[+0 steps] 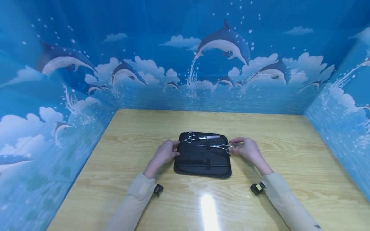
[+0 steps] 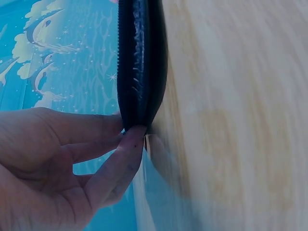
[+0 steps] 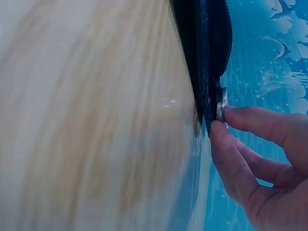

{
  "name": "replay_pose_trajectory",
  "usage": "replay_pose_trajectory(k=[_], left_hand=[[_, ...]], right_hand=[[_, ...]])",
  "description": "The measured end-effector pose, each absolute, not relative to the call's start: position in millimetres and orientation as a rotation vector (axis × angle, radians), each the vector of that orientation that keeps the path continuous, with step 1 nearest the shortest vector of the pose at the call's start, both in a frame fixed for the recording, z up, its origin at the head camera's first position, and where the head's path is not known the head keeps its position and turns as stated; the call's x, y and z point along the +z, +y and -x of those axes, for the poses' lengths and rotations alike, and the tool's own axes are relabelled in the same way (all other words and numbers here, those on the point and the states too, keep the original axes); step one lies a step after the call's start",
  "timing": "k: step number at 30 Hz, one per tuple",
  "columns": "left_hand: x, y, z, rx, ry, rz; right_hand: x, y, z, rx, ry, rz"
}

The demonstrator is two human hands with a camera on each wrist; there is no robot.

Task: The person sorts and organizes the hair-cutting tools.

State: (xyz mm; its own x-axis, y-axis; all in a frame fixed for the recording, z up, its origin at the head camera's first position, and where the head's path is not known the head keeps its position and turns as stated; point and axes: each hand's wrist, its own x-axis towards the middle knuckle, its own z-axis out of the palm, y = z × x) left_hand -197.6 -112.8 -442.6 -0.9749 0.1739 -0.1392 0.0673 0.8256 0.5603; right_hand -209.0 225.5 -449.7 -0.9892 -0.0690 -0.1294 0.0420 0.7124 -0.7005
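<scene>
In the head view, an open black case (image 1: 189, 154) lies mid-table (image 1: 130, 128) with one pair of scissors (image 1: 210, 137) along its far side and a second pair (image 1: 215, 146) nearer, handles at the right edge. The left wrist view shows the left hand (image 2: 91, 159) pinching the case's edge; in the right wrist view, the right hand (image 3: 262, 159) pinches the second pair's silver handle.

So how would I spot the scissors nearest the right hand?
On the wood-grain table lies a black case. Look to its right edge, by the right hand, for silver scissors. Their handles point right; those of the neighbouring pair point left.
</scene>
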Motion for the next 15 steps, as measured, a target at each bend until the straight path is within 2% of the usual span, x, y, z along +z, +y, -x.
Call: replay_pose_trajectory(k=[15], left_hand=[[-441.8,-111.5,195.6,0.833,2.870,-0.219]], right_hand=[[-451.5,216.6,213.7,-1.137,2.798,0.045]])
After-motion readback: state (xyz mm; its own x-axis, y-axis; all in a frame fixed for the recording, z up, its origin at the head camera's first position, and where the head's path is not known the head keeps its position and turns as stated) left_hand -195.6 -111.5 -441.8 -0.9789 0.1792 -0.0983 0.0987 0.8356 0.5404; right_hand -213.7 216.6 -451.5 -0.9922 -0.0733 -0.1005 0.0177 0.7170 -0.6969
